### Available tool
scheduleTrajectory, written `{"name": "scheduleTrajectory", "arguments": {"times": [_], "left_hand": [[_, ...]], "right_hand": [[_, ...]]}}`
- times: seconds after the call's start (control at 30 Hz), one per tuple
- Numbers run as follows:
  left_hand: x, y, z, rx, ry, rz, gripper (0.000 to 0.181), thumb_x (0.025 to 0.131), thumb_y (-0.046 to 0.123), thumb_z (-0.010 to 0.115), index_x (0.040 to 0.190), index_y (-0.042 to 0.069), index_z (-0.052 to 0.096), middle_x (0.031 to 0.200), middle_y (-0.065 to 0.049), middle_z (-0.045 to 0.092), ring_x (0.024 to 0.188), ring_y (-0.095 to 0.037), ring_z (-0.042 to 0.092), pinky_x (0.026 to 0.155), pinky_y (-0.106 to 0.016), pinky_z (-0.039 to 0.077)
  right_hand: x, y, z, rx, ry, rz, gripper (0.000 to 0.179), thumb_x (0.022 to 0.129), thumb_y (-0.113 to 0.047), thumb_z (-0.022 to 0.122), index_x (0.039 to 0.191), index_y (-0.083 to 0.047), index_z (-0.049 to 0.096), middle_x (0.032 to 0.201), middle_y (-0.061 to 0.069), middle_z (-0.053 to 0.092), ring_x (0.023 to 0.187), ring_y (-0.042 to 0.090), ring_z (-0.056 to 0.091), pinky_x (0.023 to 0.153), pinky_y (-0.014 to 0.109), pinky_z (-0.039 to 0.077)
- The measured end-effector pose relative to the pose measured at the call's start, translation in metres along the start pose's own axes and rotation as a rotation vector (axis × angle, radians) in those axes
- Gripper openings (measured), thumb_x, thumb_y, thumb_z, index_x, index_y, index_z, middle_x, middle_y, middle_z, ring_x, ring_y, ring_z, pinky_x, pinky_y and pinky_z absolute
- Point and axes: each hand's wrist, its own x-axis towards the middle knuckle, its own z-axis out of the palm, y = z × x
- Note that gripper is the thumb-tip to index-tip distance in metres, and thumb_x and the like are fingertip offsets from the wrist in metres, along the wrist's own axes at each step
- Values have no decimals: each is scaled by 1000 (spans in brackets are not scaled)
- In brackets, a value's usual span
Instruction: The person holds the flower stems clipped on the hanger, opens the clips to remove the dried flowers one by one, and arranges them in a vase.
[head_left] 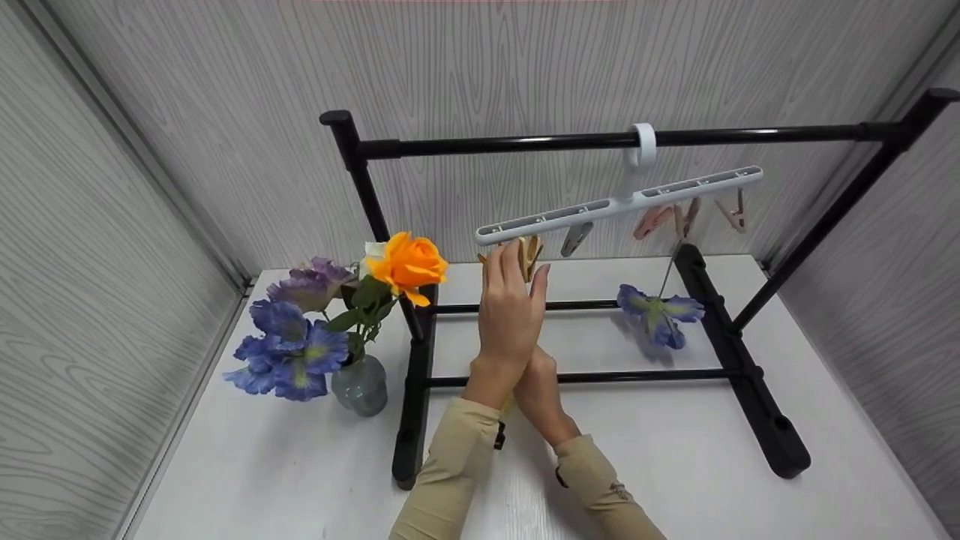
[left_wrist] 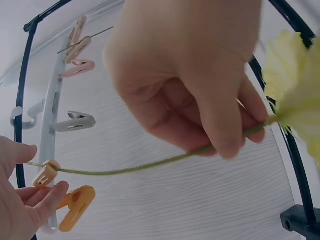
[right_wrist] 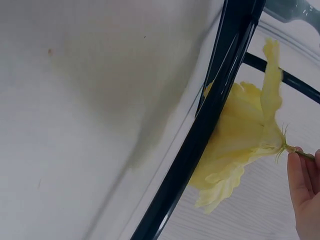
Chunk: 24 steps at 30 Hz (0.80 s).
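My left hand (head_left: pixel 510 311) is raised at the left end of a pale clip hanger (head_left: pixel 555 219), thumb apart from its extended fingers. Between them, in the left wrist view, is a peach clothespin (left_wrist: pixel 46 173) with the end of a green stem (left_wrist: pixel 120 171) in it. A yellow-orange clothespin (left_wrist: pixel 77 207) hangs beside those fingers. Crossed beneath the left wrist, my right hand (head_left: pixel 538 379) pinches that stem close to the bloom of a yellow flower (right_wrist: pixel 245 135). The flower is mostly hidden behind the wrists in the head view.
The hanger hooks on a black rack (head_left: pixel 495 145). A grey clothespin (head_left: pixel 577 238) and pink ones hang further right, one holding a blue iris (head_left: pixel 660 309). Left of the rack, a glass vase (head_left: pixel 360 386) holds an orange rose (head_left: pixel 409 266) and blue and purple flowers.
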Motion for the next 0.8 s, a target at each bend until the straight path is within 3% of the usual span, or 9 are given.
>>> {"name": "scheduleTrajectory", "arguments": {"times": [0.13, 0.33, 0.6, 0.8], "left_hand": [[8, 1, 7, 63, 20, -37, 43, 93, 16, 80, 121, -7, 57, 112, -18, 56, 102, -28, 62, 92, -31, 57], [15, -3, 13, 142, 45, -45, 36, 94, 16, 79, 113, -5, 56, 104, -16, 54, 96, -28, 61, 89, -33, 58], [22, -8, 13, 220, 72, 27, 27, 90, 10, 80, 103, -4, 60, 94, -14, 57, 86, -25, 63, 82, -30, 59], [27, -13, 14, 246, 75, 75, 24, 87, 6, 80, 98, -4, 61, 87, -14, 56, 78, -25, 64, 74, -30, 60]], "right_hand": [[-3, -8, 1, 31, 12, -36, 29, 82, 22, 67, 96, -4, 62, 77, 3, 55, 71, 9, 48, 61, 34, 48], [-5, -18, 1, 23, 2, -40, 32, 79, 22, 70, 98, -2, 63, 82, 7, 63, 71, 19, 63, 61, 37, 54], [-2, -19, -1, -5, 2, -48, 31, 77, 22, 75, 95, -1, 63, 83, 10, 64, 69, 22, 67, 60, 32, 58], [-3, -13, -8, -41, -12, -26, 22, 83, 15, 77, 93, -1, 66, 82, 9, 66, 72, 21, 68, 62, 31, 59]]}}
